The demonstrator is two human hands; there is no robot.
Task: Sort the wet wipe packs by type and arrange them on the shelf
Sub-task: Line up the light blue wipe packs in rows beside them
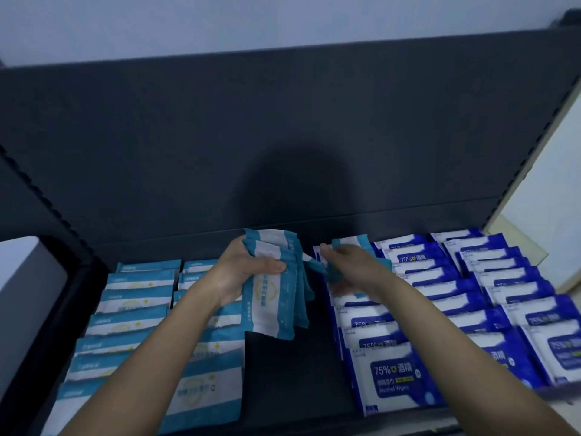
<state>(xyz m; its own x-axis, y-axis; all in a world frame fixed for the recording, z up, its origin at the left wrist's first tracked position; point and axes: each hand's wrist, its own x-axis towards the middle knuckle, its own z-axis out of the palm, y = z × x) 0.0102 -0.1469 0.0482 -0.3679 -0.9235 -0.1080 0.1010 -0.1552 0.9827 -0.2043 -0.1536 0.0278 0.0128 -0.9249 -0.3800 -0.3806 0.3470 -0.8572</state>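
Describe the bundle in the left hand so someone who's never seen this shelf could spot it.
On the dark shelf, teal packs lie in rows on the left, dark blue packs on the right. Over the bare strip between them, the left hand grips a fanned bundle of teal packs. Unlike the rest, it is held on end, not lying in a row.
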